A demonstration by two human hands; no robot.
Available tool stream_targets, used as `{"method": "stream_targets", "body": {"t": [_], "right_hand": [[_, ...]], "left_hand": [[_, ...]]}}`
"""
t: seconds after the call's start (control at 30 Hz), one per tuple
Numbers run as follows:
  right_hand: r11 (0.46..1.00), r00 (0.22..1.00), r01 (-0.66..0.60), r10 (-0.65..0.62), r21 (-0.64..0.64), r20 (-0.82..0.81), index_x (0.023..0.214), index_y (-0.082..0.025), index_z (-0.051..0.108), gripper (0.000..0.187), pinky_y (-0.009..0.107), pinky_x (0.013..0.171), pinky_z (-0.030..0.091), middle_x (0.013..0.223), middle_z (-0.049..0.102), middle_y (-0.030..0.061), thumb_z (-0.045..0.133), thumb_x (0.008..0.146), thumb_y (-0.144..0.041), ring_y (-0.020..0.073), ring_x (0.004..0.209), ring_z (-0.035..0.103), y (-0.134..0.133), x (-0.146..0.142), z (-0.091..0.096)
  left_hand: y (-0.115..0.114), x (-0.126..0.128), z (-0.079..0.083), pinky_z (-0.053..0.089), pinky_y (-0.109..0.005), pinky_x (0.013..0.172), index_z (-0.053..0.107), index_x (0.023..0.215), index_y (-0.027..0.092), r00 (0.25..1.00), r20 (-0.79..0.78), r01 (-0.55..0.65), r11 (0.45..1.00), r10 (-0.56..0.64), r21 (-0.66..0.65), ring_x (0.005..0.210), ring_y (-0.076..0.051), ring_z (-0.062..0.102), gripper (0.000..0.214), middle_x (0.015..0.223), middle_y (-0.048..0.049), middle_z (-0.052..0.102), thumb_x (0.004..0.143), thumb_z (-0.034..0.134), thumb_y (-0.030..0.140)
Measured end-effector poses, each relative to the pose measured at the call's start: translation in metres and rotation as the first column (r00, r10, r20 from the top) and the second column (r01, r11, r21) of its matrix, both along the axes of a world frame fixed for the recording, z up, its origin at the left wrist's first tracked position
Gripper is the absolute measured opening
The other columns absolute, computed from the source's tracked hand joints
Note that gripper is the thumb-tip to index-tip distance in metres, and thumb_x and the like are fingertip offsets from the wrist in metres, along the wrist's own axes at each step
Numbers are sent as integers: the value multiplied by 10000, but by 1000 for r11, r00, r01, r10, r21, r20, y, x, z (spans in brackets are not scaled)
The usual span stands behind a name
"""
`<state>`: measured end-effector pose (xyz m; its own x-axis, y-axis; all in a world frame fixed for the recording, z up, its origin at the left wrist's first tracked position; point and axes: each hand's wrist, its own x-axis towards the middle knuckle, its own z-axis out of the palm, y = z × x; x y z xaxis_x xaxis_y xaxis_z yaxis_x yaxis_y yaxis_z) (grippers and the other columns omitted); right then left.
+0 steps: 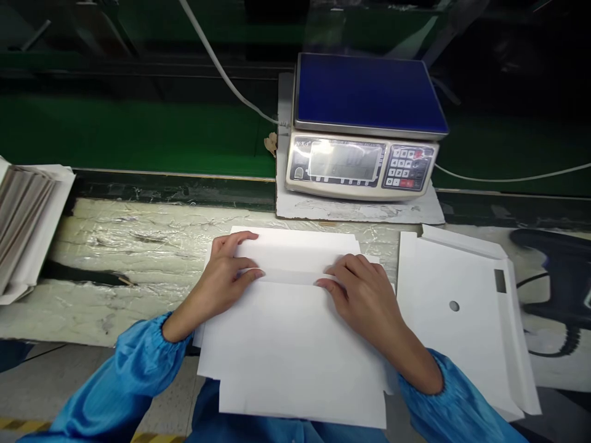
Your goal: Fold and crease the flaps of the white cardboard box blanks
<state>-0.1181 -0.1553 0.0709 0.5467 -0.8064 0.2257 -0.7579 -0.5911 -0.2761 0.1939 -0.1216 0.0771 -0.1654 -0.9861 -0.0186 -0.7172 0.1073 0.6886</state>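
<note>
Under the fingers [247,278], creased white carton [295,344]

The person's left arm [143,354], sleeved in blue, comes up along the left side of the white sheet [295,344], the right arm [457,400] along its right. From here I see both hands palm-inward over the sheet's far half, well apart. The left hand [226,271] pinches its raised fold between thumb and fingers [245,263], forefinger spread toward the far edge; the right hand [362,286], knuckles up and fingers curled, pinches the fold's other end.
</note>
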Motion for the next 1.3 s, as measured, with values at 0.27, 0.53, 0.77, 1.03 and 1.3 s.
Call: {"method": "stream_targets", "body": {"t": [0.27, 0.53, 0.77, 1.03, 1.3], "right_hand": [[997, 997, 68, -66, 33, -49, 894, -197, 675, 216, 379, 782, 323, 939, 652, 26, 733, 1022, -361, 244, 923, 579, 0, 0, -1], [995, 992, 99, -99, 3, -77, 907, -195, 614, 247, 372, 770, 305, 927, 641, 30, 815, 957, -330, 261, 903, 581, 2, 5, -1], [992, 988, 129, -128, 4, -89, 1055, -209, 551, 406, 360, 769, 285, 973, 640, 28, 886, 890, -370, 282, 936, 578, -3, 4, -3], [997, 997, 72, -72, 11, 15, 1061, -210, 590, 193, 404, 862, 301, 1008, 659, 33, 752, 1007, -300, 259, 962, 568, 3, 5, -3], [990, 992, 19, -1, -138, 128, 1131, -237, 725, 162, 449, 951, 275, 1028, 682, 55, 701, 1015, -126, 218, 977, 594, 13, 12, -1]], "left_hand": [[6, -4, -10, 455, -617, 1165, 795, 841, 211, 997, 60, -45, 992, 52, -117, 1360, -348, 404, 176, 1570, -42, 527, 989, 767, 304], [11, -9, -11, 486, -638, 1139, 646, 1063, 194, 990, 59, -114, 979, 126, -170, 1384, -353, 436, 197, 1542, -97, 570, 953, 806, 228], [27, -29, -17, 534, -618, 1162, 620, 1477, 221, 946, 324, 135, 907, 2, -400, 1576, -422, 322, 511, 1693, -69, 487, 1006, 609, 23], [37, -36, -30, 576, -497, 1227, 620, 1479, 166, 952, 303, 186, 854, -35, -485, 1492, -265, 583, 437, 1535, -62, 672, 1051, 625, 80], [37, -37, -26, 635, -492, 1163, 699, 1316, 101, 951, 306, 214, 804, -42, -554, 1391, -281, 676, 308, 1444, -121, 730, 1011, 682, 57]]}}
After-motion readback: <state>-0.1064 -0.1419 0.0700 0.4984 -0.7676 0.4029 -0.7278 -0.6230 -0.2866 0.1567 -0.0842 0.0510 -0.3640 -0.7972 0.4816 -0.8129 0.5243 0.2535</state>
